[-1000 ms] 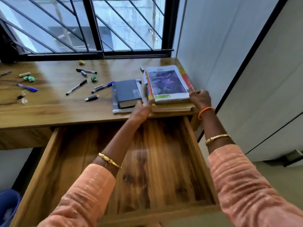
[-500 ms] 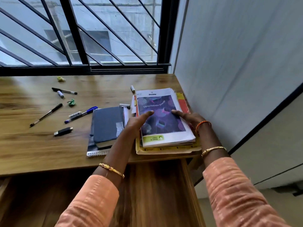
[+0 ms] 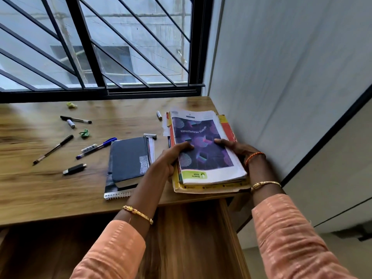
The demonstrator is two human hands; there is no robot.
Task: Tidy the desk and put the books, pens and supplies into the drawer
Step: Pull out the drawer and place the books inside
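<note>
L hand (image 3: pixel 170 160): gripped the left long edge of the book stack (image 3: pixel 203 150), thumb on the purple cover, fingers curled under the edge and hidden. R hand (image 3: pixel 234 149): clamped the opposite edge, thumb on cover, rest of fingers out of sight behind the stack; orange thread and gold bangle at the wrist.

Stack, between both hands: top item a glossy softcover w/ purple geometric print, title upside down to the viewer; yellow, worn paper covers beneath, count of vols. not readable. Long axis ran away from the viewer toward the window (image 3: pixel 96 47); near end overhung the desk (image 3: pixel 30 188) front edge, right side close to the white wall.

Just left of L hand: dark grey cloth-textured book (image 3: pixel 128 158) lying on a spiral-bound notebook (image 3: pixel 117 195), wire coil at near end; notebook mostly covered.

Further left, well apart, on wood-grain top: blue pen (image 3: pixel 96 148), black pen (image 3: pixel 53 149), small black clip-like item (image 3: pixel 74 169) (blurred, type unclear), green crumpled scrap (image 3: pixel 84 133), another pen (image 3: pixel 76 119). Beyond L hand: short white marker (image 3: pixel 159 115).

Below both forearms: open wooden drawer (image 3: pixel 231 228), dark, interior mostly cut off by frame and peach ribbed sleeves.
</note>
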